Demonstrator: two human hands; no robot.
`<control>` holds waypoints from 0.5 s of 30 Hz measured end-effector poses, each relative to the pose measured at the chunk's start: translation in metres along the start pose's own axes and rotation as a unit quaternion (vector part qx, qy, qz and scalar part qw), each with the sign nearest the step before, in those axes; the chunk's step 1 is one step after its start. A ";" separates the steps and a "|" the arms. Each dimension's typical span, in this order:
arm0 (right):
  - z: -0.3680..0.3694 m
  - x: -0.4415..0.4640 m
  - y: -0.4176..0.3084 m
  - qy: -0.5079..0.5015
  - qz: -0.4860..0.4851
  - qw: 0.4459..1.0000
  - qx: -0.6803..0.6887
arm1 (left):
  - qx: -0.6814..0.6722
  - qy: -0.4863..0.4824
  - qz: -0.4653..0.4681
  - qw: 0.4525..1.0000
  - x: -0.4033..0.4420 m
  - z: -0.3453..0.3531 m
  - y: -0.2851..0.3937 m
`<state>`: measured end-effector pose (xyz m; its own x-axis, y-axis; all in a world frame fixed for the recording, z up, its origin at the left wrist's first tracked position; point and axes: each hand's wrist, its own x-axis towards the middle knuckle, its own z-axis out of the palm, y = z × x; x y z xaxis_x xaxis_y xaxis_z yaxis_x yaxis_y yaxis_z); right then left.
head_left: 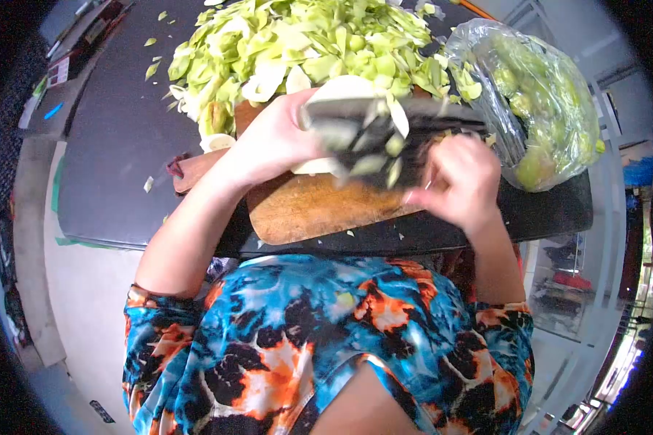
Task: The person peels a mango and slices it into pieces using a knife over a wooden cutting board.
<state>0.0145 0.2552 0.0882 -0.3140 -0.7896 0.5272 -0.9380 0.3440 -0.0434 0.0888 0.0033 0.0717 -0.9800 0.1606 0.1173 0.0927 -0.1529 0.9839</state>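
Note:
A wide dark-bladed cleaver (pixel 384 119), smeared by motion, lies across the middle of the view over a pale green vegetable (pixel 318 167). My right hand (pixel 463 177) is closed at the cleaver's right end, its thumb out towards the blade; the handle is hidden in the fist. My left hand (pixel 279 138) grips the vegetable at the blade's left side, its fingertips partly hidden. Thin slices (pixel 395 114) show blurred against the blade. Below is a wooden cutting board (pixel 319 210) with its handle to the left.
A large heap of pale green slices (pixel 305 43) covers the back of the dark table (pixel 116 145). At the right stands a clear plastic bag (pixel 551 101) of green vegetables. Scraps are scattered at the left, and the table's front edge runs close to my body.

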 end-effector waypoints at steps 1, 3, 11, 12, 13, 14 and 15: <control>0.006 -0.007 0.014 -0.003 0.110 0.994 0.013 | 0.029 0.003 -0.027 0.999 0.000 -0.001 -0.001; 0.005 -0.010 0.042 0.006 0.322 0.946 0.037 | 0.053 0.008 -0.069 0.996 0.001 -0.003 -0.004; -0.019 -0.016 0.011 -0.033 0.058 0.995 0.079 | 0.114 0.032 -0.029 0.992 0.002 -0.013 -0.014; -0.020 -0.010 0.002 -0.048 0.022 0.996 0.066 | 0.119 0.028 -0.009 0.992 0.003 -0.013 -0.016; -0.019 -0.006 -0.004 -0.038 -0.013 0.997 0.060 | 0.094 0.026 -0.010 0.995 0.007 -0.012 -0.020; -0.017 -0.003 -0.008 -0.028 -0.048 0.997 0.053 | 0.097 0.030 -0.055 0.993 0.006 -0.011 -0.017; -0.014 -0.004 -0.010 -0.020 -0.063 0.997 0.048 | 0.132 0.038 -0.057 0.989 0.005 -0.011 -0.018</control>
<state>0.0275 0.2614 0.0986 -0.1969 -0.8433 0.5000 -0.9794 0.1929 -0.0603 0.0800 -0.0035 0.0530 -0.9961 0.0879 0.0036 0.0144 0.1225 0.9924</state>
